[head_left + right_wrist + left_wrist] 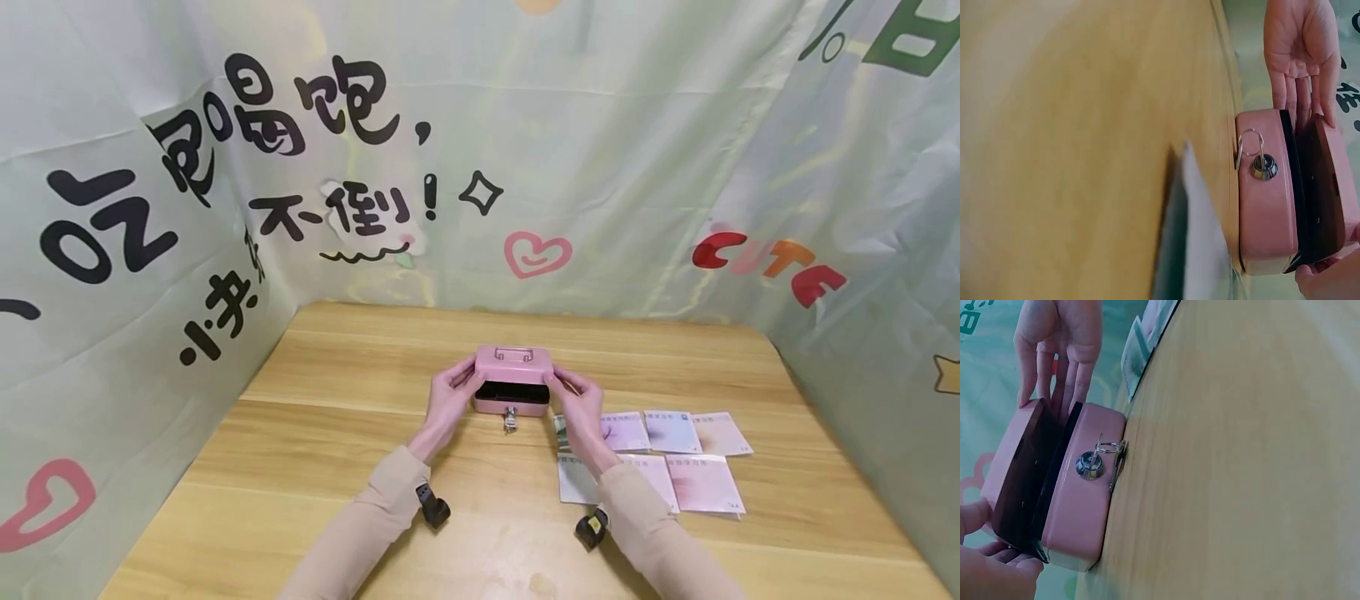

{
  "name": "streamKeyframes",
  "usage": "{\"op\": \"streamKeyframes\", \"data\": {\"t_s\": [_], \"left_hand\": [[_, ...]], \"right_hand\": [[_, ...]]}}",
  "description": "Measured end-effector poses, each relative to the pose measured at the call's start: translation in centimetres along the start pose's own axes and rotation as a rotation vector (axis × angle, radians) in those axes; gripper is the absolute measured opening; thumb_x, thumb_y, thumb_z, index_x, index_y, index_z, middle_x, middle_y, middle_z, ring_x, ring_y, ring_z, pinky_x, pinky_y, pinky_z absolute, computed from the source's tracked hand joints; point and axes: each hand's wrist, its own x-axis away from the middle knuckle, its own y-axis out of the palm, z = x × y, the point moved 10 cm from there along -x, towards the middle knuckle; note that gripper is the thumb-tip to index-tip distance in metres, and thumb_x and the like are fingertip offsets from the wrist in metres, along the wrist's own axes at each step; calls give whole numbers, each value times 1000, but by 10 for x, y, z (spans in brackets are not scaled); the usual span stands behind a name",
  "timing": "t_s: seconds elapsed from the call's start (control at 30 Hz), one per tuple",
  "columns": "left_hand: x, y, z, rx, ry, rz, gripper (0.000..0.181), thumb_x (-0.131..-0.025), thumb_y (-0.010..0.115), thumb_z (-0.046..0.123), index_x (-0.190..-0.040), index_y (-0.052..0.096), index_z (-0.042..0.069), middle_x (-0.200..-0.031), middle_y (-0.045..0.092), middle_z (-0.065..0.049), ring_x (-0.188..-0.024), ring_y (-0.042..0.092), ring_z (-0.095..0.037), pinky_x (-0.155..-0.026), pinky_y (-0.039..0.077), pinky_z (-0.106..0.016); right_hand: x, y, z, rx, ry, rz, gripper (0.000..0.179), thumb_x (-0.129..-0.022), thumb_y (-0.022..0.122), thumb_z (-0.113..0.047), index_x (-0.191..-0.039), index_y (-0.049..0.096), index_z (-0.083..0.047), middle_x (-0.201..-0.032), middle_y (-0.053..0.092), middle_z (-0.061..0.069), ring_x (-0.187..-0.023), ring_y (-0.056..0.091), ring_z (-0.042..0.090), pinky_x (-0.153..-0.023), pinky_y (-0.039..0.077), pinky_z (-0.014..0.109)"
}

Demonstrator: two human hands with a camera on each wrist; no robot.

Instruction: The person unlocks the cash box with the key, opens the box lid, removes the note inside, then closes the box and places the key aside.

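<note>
A small pink cash box (pixel 512 408) stands on the table with its lid (pixel 514 368) partly raised, a dark gap showing beneath. On top of the lid is a metal handle (pixel 513 354). My left hand (pixel 448 402) holds the lid's left end, thumb at the front edge and fingers along the side. At the opposite end my right hand (pixel 582 410) holds the lid the same way. A key sits in the round lock (pixel 1089 465) on the box front, with a ring (pixel 1250 142) hanging from it. The bottom of the inside is hidden in shadow.
Several pastel play banknotes (pixel 705 483) lie in two rows at the right of the box, partly under my right forearm. The wooden table (pixel 360 367) is bordered by printed cloth (pixel 615 183) at the back and sides. Black wrist cameras (pixel 433 507) hang below both sleeves.
</note>
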Motion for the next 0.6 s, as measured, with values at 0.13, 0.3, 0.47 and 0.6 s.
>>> {"op": "streamKeyframes", "data": {"t_s": [0.13, 0.3, 0.47, 0.6], "left_hand": [[3, 0, -6, 20, -38, -2, 53, -92, 68, 3, -141, 52, -3, -147, 52, -24, -139, 52, -37, -117, 45, -37], [5, 0, -12, 59, -65, 6, 57, -89, 68, -4, -143, 50, -4, -149, 50, -25, -141, 49, -36, -119, 43, -37], [6, 1, -16, 106, -66, 4, 58, -88, 66, -10, -143, 48, -8, -148, 48, -29, -141, 48, -39, -119, 42, -39], [8, -1, -19, 122, -84, 10, 59, -87, 65, -13, -143, 48, -9, -149, 47, -29, -142, 46, -40, -119, 42, -39]], "right_hand": [[2, 0, 4, -28, 25, -10, 41, -94, 64, -1, -134, 58, 5, -143, 56, 25, -129, 57, 25, -98, 52, 11], [5, 0, 8, -43, 46, 0, 43, -90, 64, 6, -132, 59, 8, -141, 56, 28, -115, 62, 15, -86, 54, 6], [7, 1, 12, -79, 68, 6, 45, -88, 63, 9, -133, 57, 9, -143, 54, 30, -111, 62, 12, -83, 55, 7], [8, 2, 15, -69, 80, 7, 46, -87, 63, 10, -133, 56, 10, -143, 53, 31, -122, 60, 24, -81, 55, 6]]}}
